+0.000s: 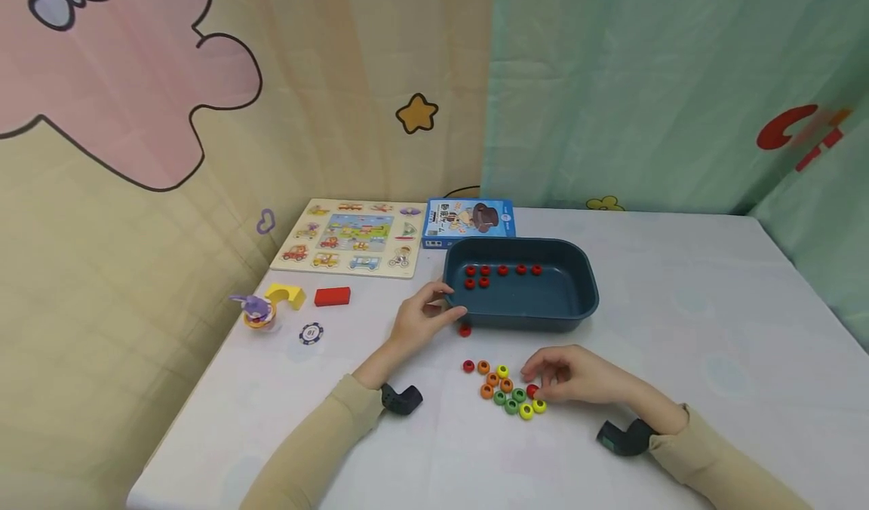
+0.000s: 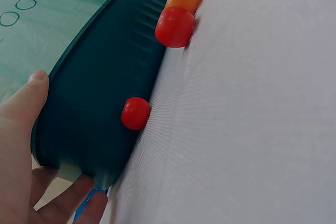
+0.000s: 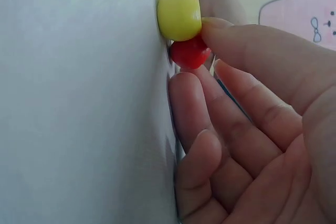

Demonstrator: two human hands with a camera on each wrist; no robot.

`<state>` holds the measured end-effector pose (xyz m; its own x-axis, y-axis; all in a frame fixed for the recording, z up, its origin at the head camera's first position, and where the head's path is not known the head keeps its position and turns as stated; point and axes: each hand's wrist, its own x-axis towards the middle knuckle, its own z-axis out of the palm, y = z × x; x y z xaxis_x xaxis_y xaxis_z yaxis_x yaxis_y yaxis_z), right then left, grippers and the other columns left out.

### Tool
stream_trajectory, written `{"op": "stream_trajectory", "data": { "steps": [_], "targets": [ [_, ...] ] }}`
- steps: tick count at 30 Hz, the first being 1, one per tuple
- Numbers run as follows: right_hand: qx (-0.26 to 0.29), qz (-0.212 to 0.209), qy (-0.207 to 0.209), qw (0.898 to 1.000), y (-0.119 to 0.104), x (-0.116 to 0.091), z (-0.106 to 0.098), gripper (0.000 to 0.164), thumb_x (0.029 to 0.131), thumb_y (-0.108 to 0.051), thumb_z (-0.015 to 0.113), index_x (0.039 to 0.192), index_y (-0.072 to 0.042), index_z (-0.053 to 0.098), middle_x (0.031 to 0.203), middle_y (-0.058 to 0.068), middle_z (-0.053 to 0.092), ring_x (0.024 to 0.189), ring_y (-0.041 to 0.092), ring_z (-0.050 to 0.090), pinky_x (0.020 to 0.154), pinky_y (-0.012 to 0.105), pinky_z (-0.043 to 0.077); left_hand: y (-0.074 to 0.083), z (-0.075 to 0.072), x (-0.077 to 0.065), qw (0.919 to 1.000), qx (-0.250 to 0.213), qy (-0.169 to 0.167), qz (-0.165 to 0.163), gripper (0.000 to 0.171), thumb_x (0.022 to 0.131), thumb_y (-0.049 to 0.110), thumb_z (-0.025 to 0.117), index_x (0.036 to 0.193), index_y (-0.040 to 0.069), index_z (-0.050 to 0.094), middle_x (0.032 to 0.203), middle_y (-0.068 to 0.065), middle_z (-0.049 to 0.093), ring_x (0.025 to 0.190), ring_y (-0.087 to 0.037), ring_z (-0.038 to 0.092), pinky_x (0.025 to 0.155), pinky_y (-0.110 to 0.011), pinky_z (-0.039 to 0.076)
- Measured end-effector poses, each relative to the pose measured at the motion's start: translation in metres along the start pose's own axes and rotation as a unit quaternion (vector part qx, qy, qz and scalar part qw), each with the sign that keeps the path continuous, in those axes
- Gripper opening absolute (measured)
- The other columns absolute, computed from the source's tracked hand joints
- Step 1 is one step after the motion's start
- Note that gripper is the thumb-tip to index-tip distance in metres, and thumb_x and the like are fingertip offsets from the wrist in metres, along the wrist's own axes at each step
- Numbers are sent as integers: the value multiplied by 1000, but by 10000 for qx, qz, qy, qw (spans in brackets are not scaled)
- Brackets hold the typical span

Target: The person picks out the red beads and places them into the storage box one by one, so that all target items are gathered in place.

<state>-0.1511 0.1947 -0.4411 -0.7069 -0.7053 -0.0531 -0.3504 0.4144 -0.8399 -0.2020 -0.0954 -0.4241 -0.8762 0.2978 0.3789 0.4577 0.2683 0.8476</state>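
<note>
A dark blue-green plastic basin [image 1: 543, 299] stands on the table with several red beads [image 1: 502, 270] inside. At its near left corner my left hand [image 1: 422, 317] holds the basin, thumb at the front wall and fingers round the left end. A loose red bead [image 2: 135, 113] lies just outside the front wall. My right hand [image 1: 573, 374] is at the right side of a cluster of orange, yellow and green beads [image 1: 511, 406]. Between its thumb and fingers sits a red bead [image 3: 189, 53], beside a yellow bead [image 3: 179, 17] that partly hides it.
Behind the basin lies a blue picture box [image 1: 468, 219], with a wooden vehicle puzzle board [image 1: 305, 257] to its left. Left on the table are a red block [image 1: 332, 296], a yellow arch block [image 1: 288, 294], a poker chip [image 1: 311, 333] and a purple toy figure [image 1: 256, 310].
</note>
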Motion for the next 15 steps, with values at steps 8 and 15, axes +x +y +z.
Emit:
{"op": "stream_trajectory", "data": {
  "steps": [8, 15],
  "targets": [
    [-130, -41, 70, 9999, 1, 1, 3, 24, 78, -26, 70, 99, -19, 63, 90, -6, 63, 66, 11, 55, 52, 23, 46, -1, -1, 0, 10000, 8, -56, -40, 36, 79, 16, 68, 107, -2, 52, 133, -22, 38, 105, -29, 53, 82, -46, 46],
    [-301, -67, 146, 9994, -9, 0, -7, 22, 78, -25, 69, 98, -18, 62, 90, -7, 62, 73, 10, 57, 58, 24, 48, -1, -1, 0, 10000, -17, -19, 0, 36, 79, 15, 69, 107, -2, 53, 133, -23, 38, 104, -28, 53, 82, -46, 46]
  ]
}}
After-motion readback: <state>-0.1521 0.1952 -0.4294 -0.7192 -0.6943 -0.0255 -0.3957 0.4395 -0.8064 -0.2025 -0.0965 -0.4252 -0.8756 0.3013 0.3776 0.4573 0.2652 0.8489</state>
